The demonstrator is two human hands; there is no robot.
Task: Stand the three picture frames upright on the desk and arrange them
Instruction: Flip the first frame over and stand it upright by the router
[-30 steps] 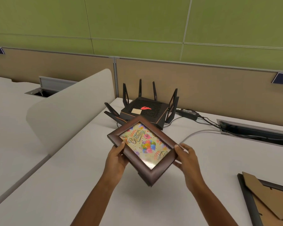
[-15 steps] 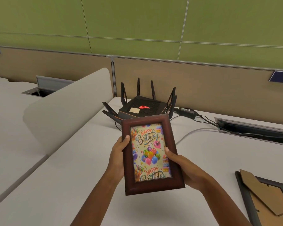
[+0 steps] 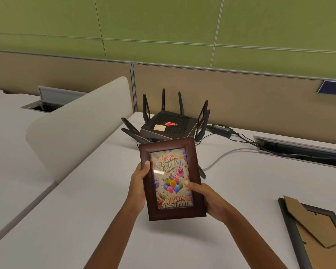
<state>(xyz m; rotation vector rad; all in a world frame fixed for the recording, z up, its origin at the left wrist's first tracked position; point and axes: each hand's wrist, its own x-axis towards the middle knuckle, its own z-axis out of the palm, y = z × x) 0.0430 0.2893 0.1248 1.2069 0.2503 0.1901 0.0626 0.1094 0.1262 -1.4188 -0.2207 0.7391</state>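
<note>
A dark brown wooden picture frame (image 3: 171, 179) with a colourful "Happy Birthday" balloon picture is held upright in portrait position above the white desk (image 3: 85, 220). My left hand (image 3: 139, 183) grips its left edge, thumb on the front. My right hand (image 3: 206, 199) holds its right edge lower down, thumb on the glass. A second, black frame (image 3: 316, 233) lies face down at the desk's right edge, its cardboard back and stand showing; it is partly cut off by the picture's edge. A third frame is not in view.
A black router (image 3: 169, 127) with several antennas sits just behind the held frame, with a power brick (image 3: 220, 128) and cables running right to a cable slot (image 3: 303, 149). A rounded white divider (image 3: 78, 121) stands on the left. Tan partition panels back the desk.
The brown frame was turned from a tilted diamond position to upright portrait, and my hands shifted along its side edges. Over the last half second it barely moved.
</note>
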